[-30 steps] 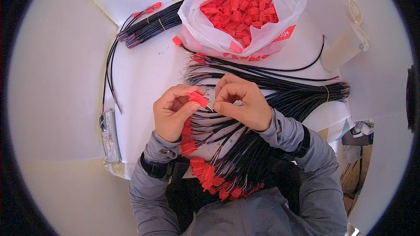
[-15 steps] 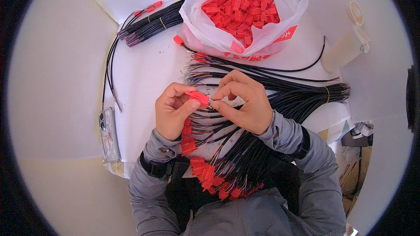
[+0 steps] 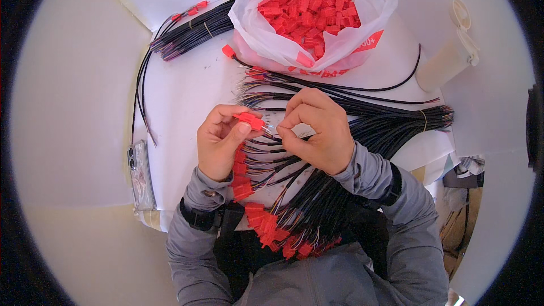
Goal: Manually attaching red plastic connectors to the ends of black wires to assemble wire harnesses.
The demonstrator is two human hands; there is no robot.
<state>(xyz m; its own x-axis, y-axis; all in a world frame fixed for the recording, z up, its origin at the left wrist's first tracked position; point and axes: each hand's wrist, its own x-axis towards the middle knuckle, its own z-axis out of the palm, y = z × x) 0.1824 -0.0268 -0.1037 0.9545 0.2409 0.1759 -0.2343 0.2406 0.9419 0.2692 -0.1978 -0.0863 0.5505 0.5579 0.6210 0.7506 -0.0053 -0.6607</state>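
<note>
Between the thumb and fingers of my left hand (image 3: 218, 143) is a red plastic connector housing (image 3: 251, 121). A few thin wires (image 3: 268, 130) come out of its right end. My right hand (image 3: 318, 130) is closed in a pinch just right of that end, seemingly on one thin wire; its tip is too small to see clearly. Beneath both hands lies a large bundle of black-sleeved cables (image 3: 374, 124) with bare wire ends at the left. Along the near side, several cables end in red connectors (image 3: 265, 224) close to my lap.
A white plastic bag (image 3: 249, 20) full of loose red housings (image 3: 311, 14) stands at the back. Another black cable bundle (image 3: 195, 31) lies at the back left. A phone (image 3: 141, 175) rests at the left table edge; a cream flip-lid bottle (image 3: 447, 62) stands at the right.
My left hand has shifted slightly left with the red connector housing. The gap between the housing and my right fingertips has widened, showing more of the thin wires.
</note>
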